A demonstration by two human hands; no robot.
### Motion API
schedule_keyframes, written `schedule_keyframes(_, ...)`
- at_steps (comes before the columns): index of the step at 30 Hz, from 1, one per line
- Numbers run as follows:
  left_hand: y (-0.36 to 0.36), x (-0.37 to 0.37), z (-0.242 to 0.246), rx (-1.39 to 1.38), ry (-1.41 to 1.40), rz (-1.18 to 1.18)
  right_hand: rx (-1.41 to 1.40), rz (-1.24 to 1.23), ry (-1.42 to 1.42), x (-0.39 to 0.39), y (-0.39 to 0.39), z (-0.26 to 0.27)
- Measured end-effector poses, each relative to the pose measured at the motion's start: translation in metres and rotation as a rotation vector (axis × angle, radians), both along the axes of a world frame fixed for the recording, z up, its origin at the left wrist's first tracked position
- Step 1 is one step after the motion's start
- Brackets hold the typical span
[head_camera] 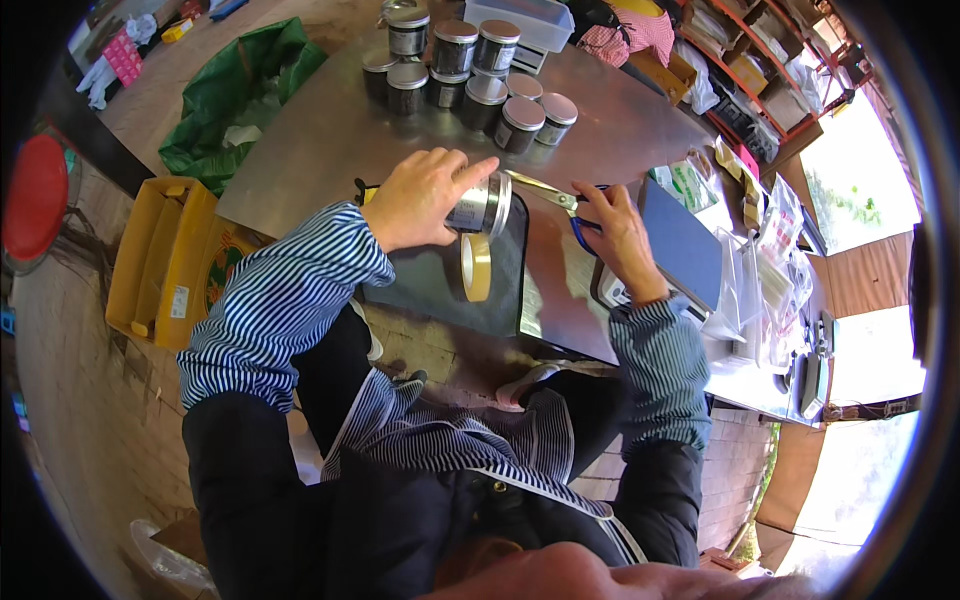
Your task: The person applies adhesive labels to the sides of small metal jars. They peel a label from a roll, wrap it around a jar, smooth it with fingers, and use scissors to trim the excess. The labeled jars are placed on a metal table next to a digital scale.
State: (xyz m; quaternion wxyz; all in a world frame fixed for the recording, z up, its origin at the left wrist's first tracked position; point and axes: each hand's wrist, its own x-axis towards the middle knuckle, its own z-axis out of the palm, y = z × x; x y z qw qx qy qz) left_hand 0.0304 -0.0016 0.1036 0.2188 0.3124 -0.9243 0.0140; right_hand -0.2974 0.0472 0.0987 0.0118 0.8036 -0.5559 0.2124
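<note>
My left hand grips a labelled jar with a silvery lid, tilted on its side, lid end to the right. In my right hand is a pair of scissors with dark blue handles, the blades pointing left at the jar's lid end. Whether the blades touch the jar cannot be told. Just below the jar, a roll of clear yellowish tape stands by a dark mat at the table's near edge. Several dark-filled jars with silvery lids stand grouped further back, some stacked.
The metal table carries a scale with a dark blue flat top and plastic bags at right, and a clear plastic bin behind the jars. A yellow cardboard box and a green bag are at left.
</note>
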Motion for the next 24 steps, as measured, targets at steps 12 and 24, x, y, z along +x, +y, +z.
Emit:
schedule_keyframes(12, -0.011, -0.003, 0.003, 0.052, -0.043, -0.042, 0.405, 0.224, -0.203, -0.018, 0.023, 0.000)
schedule_keyframes(24, -0.025, 0.005, 0.001, 0.100, 0.037, -0.123, 0.432, 0.405, -0.175, 0.007, -0.022, -0.005)
